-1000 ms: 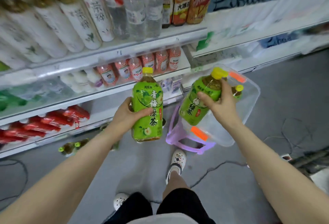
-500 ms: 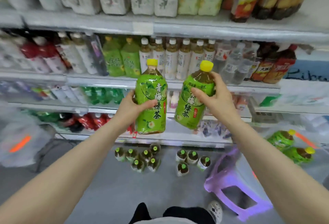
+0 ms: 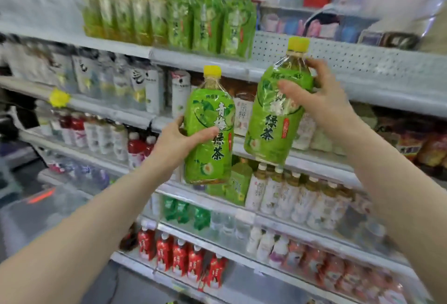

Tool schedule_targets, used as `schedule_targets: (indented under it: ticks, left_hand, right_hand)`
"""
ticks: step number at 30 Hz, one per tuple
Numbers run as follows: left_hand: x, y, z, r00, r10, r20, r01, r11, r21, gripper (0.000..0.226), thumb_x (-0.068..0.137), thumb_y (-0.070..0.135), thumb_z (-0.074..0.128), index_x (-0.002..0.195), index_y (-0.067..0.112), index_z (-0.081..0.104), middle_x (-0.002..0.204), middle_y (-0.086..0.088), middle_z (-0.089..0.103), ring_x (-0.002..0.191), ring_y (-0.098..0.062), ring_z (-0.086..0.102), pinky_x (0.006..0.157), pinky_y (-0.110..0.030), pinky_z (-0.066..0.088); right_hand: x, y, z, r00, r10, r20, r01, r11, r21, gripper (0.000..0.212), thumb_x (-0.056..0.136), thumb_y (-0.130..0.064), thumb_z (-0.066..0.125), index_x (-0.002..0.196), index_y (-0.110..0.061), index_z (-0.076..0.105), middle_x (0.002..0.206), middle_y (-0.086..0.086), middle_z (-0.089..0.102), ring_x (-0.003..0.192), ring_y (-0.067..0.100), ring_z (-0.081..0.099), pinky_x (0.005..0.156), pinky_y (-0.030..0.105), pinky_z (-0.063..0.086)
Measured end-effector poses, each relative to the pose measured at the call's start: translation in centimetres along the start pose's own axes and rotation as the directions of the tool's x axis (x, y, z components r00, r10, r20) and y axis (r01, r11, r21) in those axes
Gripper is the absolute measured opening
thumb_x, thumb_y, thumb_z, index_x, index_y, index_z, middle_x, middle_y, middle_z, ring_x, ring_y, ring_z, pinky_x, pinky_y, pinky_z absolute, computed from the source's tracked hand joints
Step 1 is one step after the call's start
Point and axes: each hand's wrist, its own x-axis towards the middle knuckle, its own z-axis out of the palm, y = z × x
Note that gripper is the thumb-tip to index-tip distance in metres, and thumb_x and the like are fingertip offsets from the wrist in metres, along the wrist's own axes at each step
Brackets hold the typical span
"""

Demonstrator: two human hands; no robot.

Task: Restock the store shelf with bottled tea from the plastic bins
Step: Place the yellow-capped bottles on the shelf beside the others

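Both hands are full: left hand (image 3: pixel 179 144) grips one green tea bottle (image 3: pixel 209 132), right hand (image 3: pixel 321 100) holds another (image 3: pixel 278 115) higher, near the top shelf (image 3: pixel 193 58). Sliding either beside that packed green row (image 3: pixel 169 18) one-handed could topple neighbours, I reckon.

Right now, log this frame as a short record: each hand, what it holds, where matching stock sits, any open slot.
left hand: grips the lower green tea bottle round its body, upright
right hand: grips the higher green tea bottle, tilted slightly
matching stock: row of green tea bottles on the top shelf
open slot: bare top shelf to the right of that row
bins: not clearly identifiable
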Motion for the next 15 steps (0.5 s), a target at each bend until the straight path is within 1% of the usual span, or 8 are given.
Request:
schedule_targets:
  ticks: [1,3,5,7,9,12,13,15]
  left_hand:
    - [1.1,0.9,-0.5,1.0,0.014,-0.009,-0.014,1.0,-0.014,0.094,0.041,0.065,0.087,0.122,0.027,0.058,0.106,0.007,0.071,0.092,-0.013,0.072,0.087,-0.041,0.057]
    - [3.4,2.5,-1.1,0.999,0.05,-0.015,-0.051,0.997,-0.057,0.077,0.048,0.055,0.086,0.115,0.028,0.059,0.103,0.006,0.072,0.086,-0.011,0.073,0.081,-0.038,0.06]
    - [5.8,4.1,-1.3,0.994,0.103,-0.03,-0.104,0.993,-0.056,0.075,0.054,0.049,0.083,0.12,0.023,0.058,0.102,0.007,0.072,0.08,-0.004,0.072,0.069,-0.025,0.06]
    - [8.3,5.2,-1.4,0.989,0.137,-0.058,-0.14,0.988,-0.061,0.072,0.06,0.046,0.082,0.122,0.021,0.057,0.102,0.008,0.071,0.077,-0.001,0.071,0.062,-0.018,0.056]
    - [10.9,6.1,-1.3,0.989,0.133,-0.059,-0.138,0.986,-0.091,0.067,0.063,0.044,0.082,0.121,0.022,0.057,0.102,0.007,0.072,0.079,-0.003,0.072,0.065,-0.021,0.057]
    - [15.2,7.0,-0.8,0.986,0.157,-0.061,-0.163,0.981,-0.108,0.074,0.058,0.047,0.082,0.123,0.021,0.056,0.105,0.004,0.072,0.084,-0.008,0.073,0.077,-0.032,0.059]
    - [16.5,7.2,-0.7,0.984,0.165,-0.065,-0.172,0.979,-0.108,0.079,0.056,0.049,0.082,0.125,0.02,0.056,0.106,0.003,0.072,0.086,-0.009,0.073,0.078,-0.033,0.059]
    - [19.0,7.4,-0.2,0.983,0.172,-0.063,-0.178,0.978,-0.109,0.088,0.055,0.05,0.083,0.131,0.018,0.052,0.108,0.002,0.072,0.086,-0.011,0.073,0.077,-0.035,0.06]
  right_hand:
    - [2.0,-0.9,0.1,1.0,-0.021,-0.006,0.021,1.0,0.004,0.061,0.078,-0.051,0.078,0.129,-0.035,0.047,0.11,-0.011,0.068,0.089,0.003,0.07,0.081,0.029,0.059]
    - [6.1,-2.3,0.2,0.996,-0.077,-0.053,0.077,0.997,0.008,0.064,0.073,-0.056,0.079,0.126,-0.034,0.049,0.113,-0.007,0.069,0.092,0.008,0.071,0.085,0.038,0.059]
    - [10.2,-2.9,0.0,0.987,-0.132,-0.086,0.133,0.991,0.005,0.067,0.067,-0.06,0.08,0.121,-0.034,0.051,0.117,-0.005,0.068,0.097,0.013,0.07,0.089,0.045,0.057]
    - [13.8,-3.0,-0.2,0.98,-0.166,-0.11,0.167,0.986,0.001,0.069,0.064,-0.061,0.081,0.12,-0.035,0.05,0.118,-0.005,0.068,0.1,0.013,0.07,0.09,0.047,0.057]
    - [17.2,-2.7,-0.5,0.975,-0.189,-0.12,0.191,0.982,-0.001,0.067,0.068,-0.057,0.081,0.121,-0.031,0.05,0.115,-0.005,0.068,0.097,0.012,0.071,0.087,0.043,0.058]
    - [22.0,-1.3,-1.1,0.97,-0.21,-0.121,0.205,0.978,-0.047,0.06,0.077,-0.05,0.079,0.125,-0.028,0.049,0.109,-0.009,0.067,0.085,0.003,0.069,0.07,0.027,0.057]
    - [23.5,-0.7,-1.2,0.97,-0.213,-0.118,0.208,0.977,-0.053,0.06,0.077,-0.049,0.078,0.126,-0.028,0.05,0.109,-0.01,0.067,0.085,0.002,0.069,0.07,0.025,0.057]
    - [26.2,0.8,-1.3,0.97,-0.207,-0.127,0.203,0.978,-0.042,0.063,0.075,-0.049,0.08,0.127,-0.028,0.051,0.111,-0.009,0.067,0.089,0.006,0.07,0.08,0.034,0.059]
